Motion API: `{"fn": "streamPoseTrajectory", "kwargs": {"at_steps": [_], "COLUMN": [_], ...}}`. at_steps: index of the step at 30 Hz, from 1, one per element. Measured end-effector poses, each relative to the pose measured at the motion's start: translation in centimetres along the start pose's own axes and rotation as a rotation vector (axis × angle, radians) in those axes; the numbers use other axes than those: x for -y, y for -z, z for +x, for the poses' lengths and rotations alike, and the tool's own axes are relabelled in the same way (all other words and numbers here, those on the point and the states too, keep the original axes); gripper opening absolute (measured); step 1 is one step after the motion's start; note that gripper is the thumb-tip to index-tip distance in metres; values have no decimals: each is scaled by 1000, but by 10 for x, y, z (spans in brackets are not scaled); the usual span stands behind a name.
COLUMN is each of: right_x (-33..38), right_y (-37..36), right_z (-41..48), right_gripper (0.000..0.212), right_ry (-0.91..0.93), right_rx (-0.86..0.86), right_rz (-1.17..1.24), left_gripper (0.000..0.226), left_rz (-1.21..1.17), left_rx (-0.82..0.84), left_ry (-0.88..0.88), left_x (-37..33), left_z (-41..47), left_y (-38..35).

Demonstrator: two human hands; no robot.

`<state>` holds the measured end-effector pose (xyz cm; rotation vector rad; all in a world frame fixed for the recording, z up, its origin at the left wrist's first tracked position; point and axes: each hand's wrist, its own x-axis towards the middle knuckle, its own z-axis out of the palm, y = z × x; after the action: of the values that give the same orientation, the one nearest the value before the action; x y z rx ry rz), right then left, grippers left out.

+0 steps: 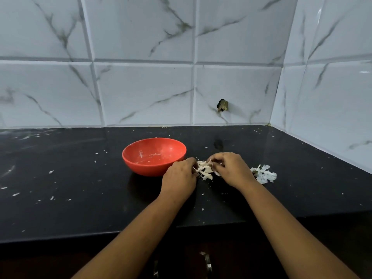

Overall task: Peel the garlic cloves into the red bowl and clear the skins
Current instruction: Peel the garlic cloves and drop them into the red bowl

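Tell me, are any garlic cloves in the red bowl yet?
No, the red bowl holds only pale flecks and smears; the garlic cloves lie beside it on the counter.

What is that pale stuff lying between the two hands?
A small heap of garlic cloves lies on the black counter, between the left hand and the right hand. The head view shows it.

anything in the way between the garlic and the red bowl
Nothing but the person's own left hand, which sits between the garlic and the red bowl. The skins lie on the far side, right of the right hand, out of that path.
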<state>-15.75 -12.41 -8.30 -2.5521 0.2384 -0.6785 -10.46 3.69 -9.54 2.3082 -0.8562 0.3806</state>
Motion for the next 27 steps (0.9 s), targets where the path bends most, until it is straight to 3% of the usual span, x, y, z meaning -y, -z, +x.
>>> {"fn": "streamPoseTrajectory", "kwargs": {"at_steps": [3,8,12,15,20,27], "right_x": [4,18,26,26,25,25], "right_y": [2,2,3,3,0,-1], "right_z": [-2,-15,-24,-27,-30,-33], "right_gripper": [11,10,10,13,12,21], "right_ry": [-55,-106,-106,-93,-1,109], "right_rx": [-89,-41,-25,-45,-111,-110], "right_rz": [285,711,820,799,396,253], "left_gripper": [20,14,5,6,7,6], "left_rz": [-61,-407,-474,-450,-191,-150], "left_rx": [-33,-120,-189,-198,-189,-114], "left_ry": [-9,-47,-95,-105,-174,-186], "left_x": [1,-6,-8,-7,-7,-10], "left_z": [1,1,1,0,-3,-5], "left_y": [-1,2,3,3,2,2]}}
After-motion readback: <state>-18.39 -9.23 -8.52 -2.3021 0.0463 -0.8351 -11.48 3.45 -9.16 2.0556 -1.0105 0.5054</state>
